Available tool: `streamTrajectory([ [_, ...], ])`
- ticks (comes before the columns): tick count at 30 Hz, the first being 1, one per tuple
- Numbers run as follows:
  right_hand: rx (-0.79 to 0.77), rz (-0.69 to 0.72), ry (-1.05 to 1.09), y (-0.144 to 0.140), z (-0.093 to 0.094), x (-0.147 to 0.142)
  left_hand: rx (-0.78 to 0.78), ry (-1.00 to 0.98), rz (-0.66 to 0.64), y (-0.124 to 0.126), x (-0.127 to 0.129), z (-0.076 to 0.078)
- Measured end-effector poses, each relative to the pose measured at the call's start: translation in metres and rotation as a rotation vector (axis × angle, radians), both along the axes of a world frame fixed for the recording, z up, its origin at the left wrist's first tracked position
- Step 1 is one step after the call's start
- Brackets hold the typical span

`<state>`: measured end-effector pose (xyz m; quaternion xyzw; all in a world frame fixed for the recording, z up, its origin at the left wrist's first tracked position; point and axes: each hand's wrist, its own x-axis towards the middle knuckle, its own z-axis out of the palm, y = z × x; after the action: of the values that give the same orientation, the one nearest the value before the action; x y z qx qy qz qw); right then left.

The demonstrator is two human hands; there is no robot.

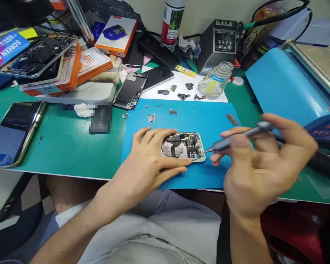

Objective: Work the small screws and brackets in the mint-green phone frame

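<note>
An opened smartphone [173,149] lies on the blue mat [143,181], its circuit board, round coil area and two camera openings exposed. My left hand [151,159] grips it from the left, fingers over the far edge and thumb along the near edge by the camera openings. My right hand [260,165] is closed round a dark grey screwdriver [227,142]. The screwdriver slants down to the left, its thin tip at the phone's right end near the camera openings; I cannot tell whether it sits in a screw. Small metal brackets [173,112] and tiny screws lie beyond the phone.
A detached phone screen [130,91] and small parts [183,96] lie behind the mat, near a glass jar [216,80]. Stacked boxes [95,66] and a folded-edge phone [16,132] are on the left. A blue machine [286,80] stands at right, a grey control box [217,47] behind.
</note>
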<state>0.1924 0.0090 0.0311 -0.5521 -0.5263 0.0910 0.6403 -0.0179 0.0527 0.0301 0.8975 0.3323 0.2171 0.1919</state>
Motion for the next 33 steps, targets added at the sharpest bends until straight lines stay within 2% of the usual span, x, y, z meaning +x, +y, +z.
streamTrajectory([
  [2,-0.121,0.153,0.298,0.002,0.000,-0.005,-0.015,0.011,-0.002,0.001,-0.001,0.001],
  [4,-0.267,0.302,0.458,0.004,-0.002,-0.007,-0.028,0.016,-0.004,0.002,-0.001,0.001],
  [5,-0.322,0.334,0.499,0.004,-0.004,-0.008,-0.031,0.013,0.000,0.002,-0.001,0.001],
  [19,-0.374,0.230,0.504,-0.003,-0.007,-0.015,-0.036,0.016,0.011,0.001,-0.002,0.000],
  [33,-0.383,0.226,0.485,-0.006,-0.007,-0.017,-0.033,0.019,0.037,-0.001,0.001,0.000],
])
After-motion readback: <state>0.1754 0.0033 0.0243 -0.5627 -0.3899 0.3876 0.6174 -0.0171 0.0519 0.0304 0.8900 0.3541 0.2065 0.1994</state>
